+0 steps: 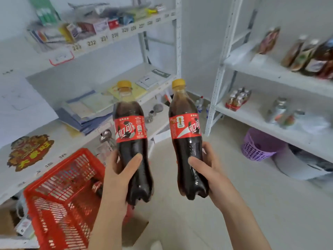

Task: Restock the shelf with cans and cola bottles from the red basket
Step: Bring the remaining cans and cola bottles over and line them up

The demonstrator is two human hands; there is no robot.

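**Left hand (119,170) and right hand (207,166) each hold up a cola bottle**

From where I stand, both hands are closed around the lower bodies of two upright bottles, well below the red labels. On the left bottle (131,127), the thumb (134,160) lies across the front. The other fingers curl round the back, out of sight. The right bottle (187,127) is gripped the same way: the thumb (195,162) is pressed to the front, and only one fingertip peeks past the far edge. Both bottles have yellow caps and dark cola nearly to the neck. They stand side by side near the middle of the view and do not touch.

The red basket (59,192) sits at about 8 o'clock, partly behind the left forearm and cut off by the bottom edge. Through its bars I can make out a third bottle (97,186) lying inside. The rest of what is in the basket is too blurred to tell.

The drinks shelf (270,69) runs from 2 to 4 o'clock. The bottles on its upper level are smeared and cut by the right edge, and I cannot identify the small containers on its lower level. A purple basket (257,147) stands on the floor beneath it. At 10 o'clock, another rack (156,17) holds papers (86,107) and blurred boxes.
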